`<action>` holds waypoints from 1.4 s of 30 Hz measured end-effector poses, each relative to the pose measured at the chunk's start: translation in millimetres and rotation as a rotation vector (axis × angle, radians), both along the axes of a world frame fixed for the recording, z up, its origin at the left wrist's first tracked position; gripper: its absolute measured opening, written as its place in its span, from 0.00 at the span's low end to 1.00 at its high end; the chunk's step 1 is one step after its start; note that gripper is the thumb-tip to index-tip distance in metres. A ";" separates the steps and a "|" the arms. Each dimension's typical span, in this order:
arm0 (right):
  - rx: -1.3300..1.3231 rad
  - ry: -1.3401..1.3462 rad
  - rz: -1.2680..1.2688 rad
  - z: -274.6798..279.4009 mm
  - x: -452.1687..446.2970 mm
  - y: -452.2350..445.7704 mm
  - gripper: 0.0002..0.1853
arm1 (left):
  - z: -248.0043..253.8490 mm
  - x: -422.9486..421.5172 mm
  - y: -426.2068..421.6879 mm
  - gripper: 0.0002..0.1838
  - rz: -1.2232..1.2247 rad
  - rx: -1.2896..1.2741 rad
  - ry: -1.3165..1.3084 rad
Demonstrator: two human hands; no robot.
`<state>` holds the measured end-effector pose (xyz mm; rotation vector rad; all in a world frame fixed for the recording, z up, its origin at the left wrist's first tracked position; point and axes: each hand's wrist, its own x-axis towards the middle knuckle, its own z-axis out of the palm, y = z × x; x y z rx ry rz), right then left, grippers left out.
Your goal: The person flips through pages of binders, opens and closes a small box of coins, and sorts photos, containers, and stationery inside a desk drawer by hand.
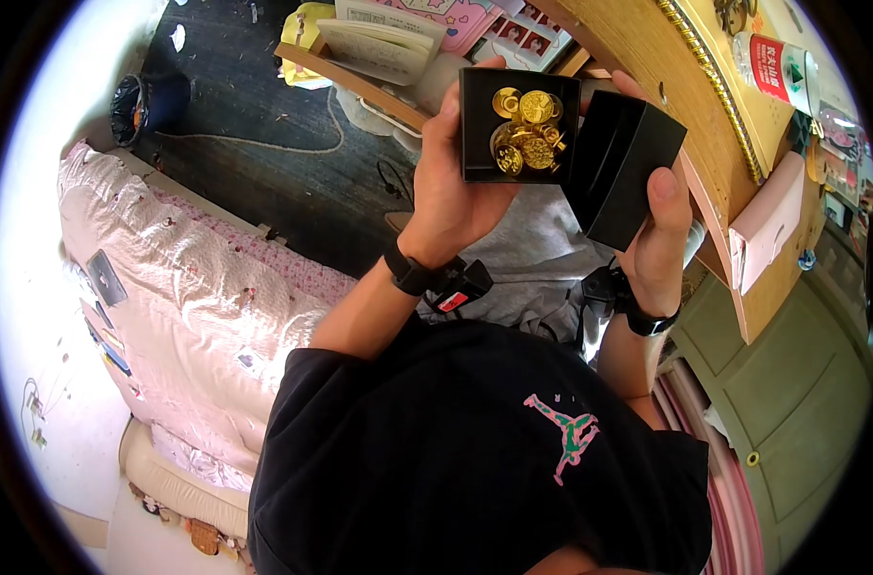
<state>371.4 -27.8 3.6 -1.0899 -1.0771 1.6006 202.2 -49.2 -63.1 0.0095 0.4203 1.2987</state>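
Note:
My left hand [453, 177] is wrapped round the left side of an open black box [472, 125]. Gold coins [537, 107] and other small gold pieces lie inside it. On the right, my right hand [659, 220] grips a black lid [626, 172], its thumb on the lid's outer face and its fingers mostly hidden behind. The lid is tilted, its hollow side partly showing, and its left edge is close beside the box; whether they touch is hard to tell. Both are held above my lap.
An open drawer [379, 93] holds books and cards. On the wooden desk [647, 48] at the right are a plastic bottle [777, 69] and a pink case [770, 220]. A bed [197, 287] and a bin [159, 103] are at the left.

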 end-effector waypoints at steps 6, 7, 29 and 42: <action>-0.004 0.015 -0.001 -5.0 -1.0 -0.1 0.42 | -2.4 0.6 -0.9 0.32 0.016 -0.003 0.027; 0.014 -0.020 -0.001 -6.6 -0.9 0.5 0.43 | -1.9 0.7 -0.8 0.32 0.023 0.015 0.035; 0.316 -0.692 0.036 -21.5 -33.3 0.4 0.48 | -12.1 18.1 -11.9 0.35 0.085 0.179 0.587; -0.188 -0.074 -0.055 -56.7 -3.0 8.2 0.31 | 18.9 -9.4 18.2 0.18 -0.113 0.310 1.206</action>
